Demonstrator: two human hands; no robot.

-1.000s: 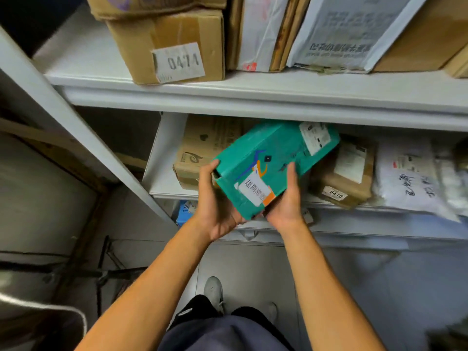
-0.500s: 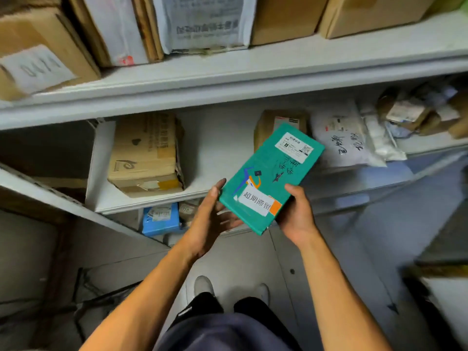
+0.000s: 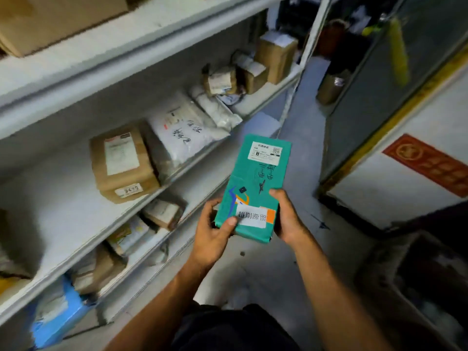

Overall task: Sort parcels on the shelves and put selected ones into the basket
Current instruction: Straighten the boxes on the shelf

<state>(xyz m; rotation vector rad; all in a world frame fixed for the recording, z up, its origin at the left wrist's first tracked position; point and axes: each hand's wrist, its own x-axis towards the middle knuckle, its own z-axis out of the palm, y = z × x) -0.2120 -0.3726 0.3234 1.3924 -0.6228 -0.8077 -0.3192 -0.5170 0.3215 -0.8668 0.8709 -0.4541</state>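
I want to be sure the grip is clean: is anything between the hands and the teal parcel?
Nothing visible. The left hand and right hand both grip the teal parcel directly, clear of the shelf.

Parcel [image 3: 255, 183] between left hand [image 3: 212, 236] and right hand [image 3: 287, 216] — shelves [image 3: 106, 62] to the left.

Teal parcel [image 3: 255, 188]: white sticker [image 3: 251, 217] reads "超期滞留". Other labels and red wall sign too blurred to read.
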